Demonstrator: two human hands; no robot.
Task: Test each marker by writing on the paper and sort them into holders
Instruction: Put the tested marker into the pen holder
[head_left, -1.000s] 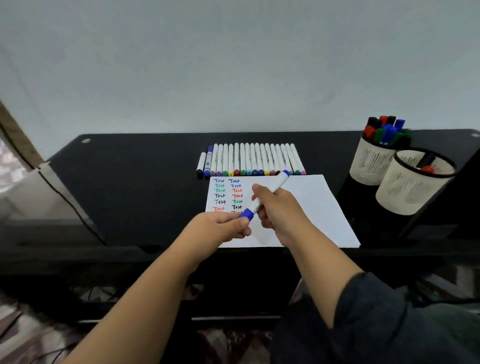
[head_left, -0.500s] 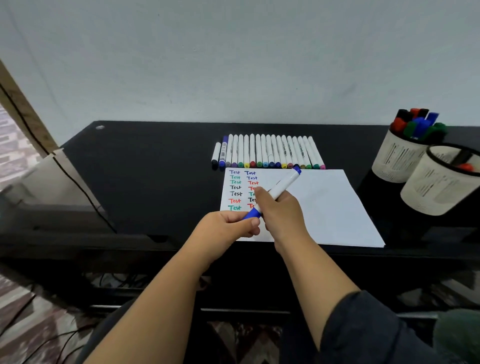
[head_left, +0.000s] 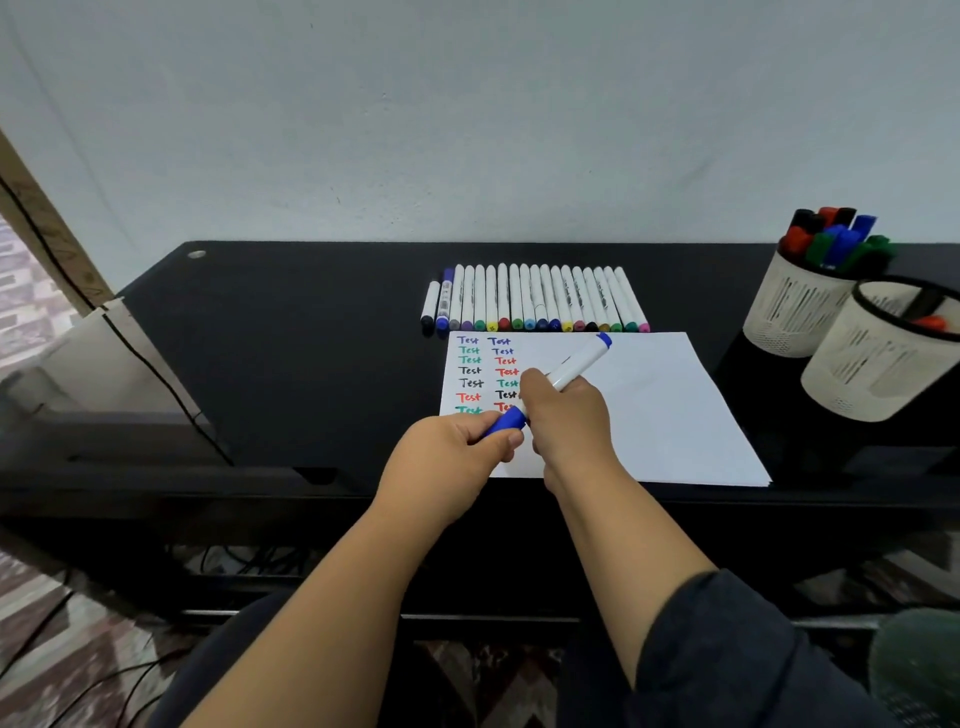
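A white marker (head_left: 574, 370) with blue ends lies slanted above the white paper (head_left: 670, 405). My right hand (head_left: 563, 421) grips its barrel. My left hand (head_left: 449, 457) pinches the blue cap (head_left: 504, 421) at its lower end, and the cap still touches the barrel. The paper carries two columns of the word "Test" in blue, green, black and red. A row of several white markers (head_left: 535, 301) lies side by side just beyond the paper. Two white mesh holders stand at the right: the far holder (head_left: 789, 312) is full of markers, the near holder (head_left: 872, 374) shows a red-capped one.
The black table (head_left: 291, 353) ends at its front edge just under my wrists. A pale wall stands behind it. A cable and a cardboard piece (head_left: 104, 338) lean at the left edge. Cables run over the patterned floor below.
The view has shifted, so the table contents sit slightly differently in frame. Both hands stay on the blue marker in the same hold, cap end low and to the left.
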